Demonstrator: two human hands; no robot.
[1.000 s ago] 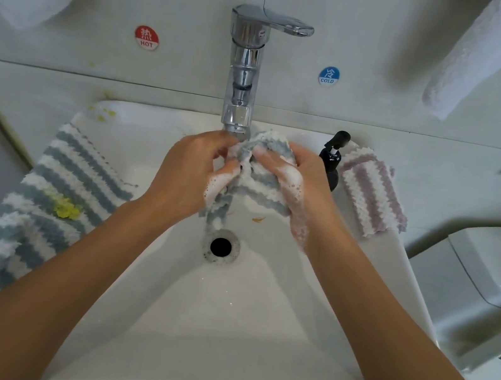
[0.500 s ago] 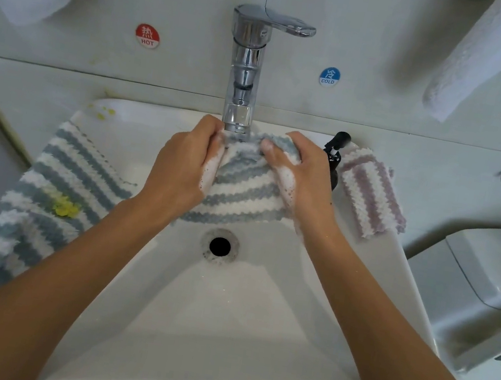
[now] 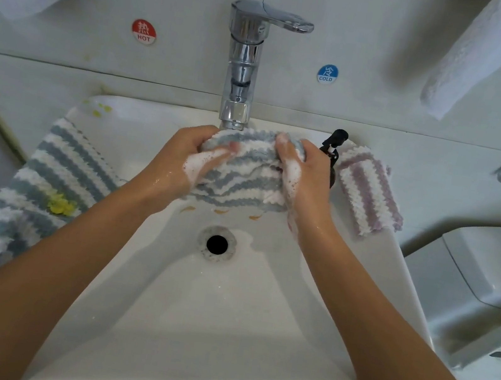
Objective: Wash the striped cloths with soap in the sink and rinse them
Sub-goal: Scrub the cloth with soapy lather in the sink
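both hands scrub a blue-striped cloth [image 3: 247, 172] under the faucet [image 3: 242, 65].

the left hand [image 3: 185, 162] grips the cloth's left edge with curled fingers, and the right hand [image 3: 302, 178] clutches its right edge; soap foam sits on both. the cloth is held bunched over the back of the white sink [image 3: 218, 333], just below the spout and above the drain [image 3: 217, 244]. a second blue-striped cloth [image 3: 44, 185] with a yellow stain drapes over the sink's left rim. a purple-striped cloth [image 3: 370, 191] lies on the right rim, beside a black soap pump [image 3: 333, 140] partly hidden behind the right hand. orange flecks dot the basin just under the held cloth.
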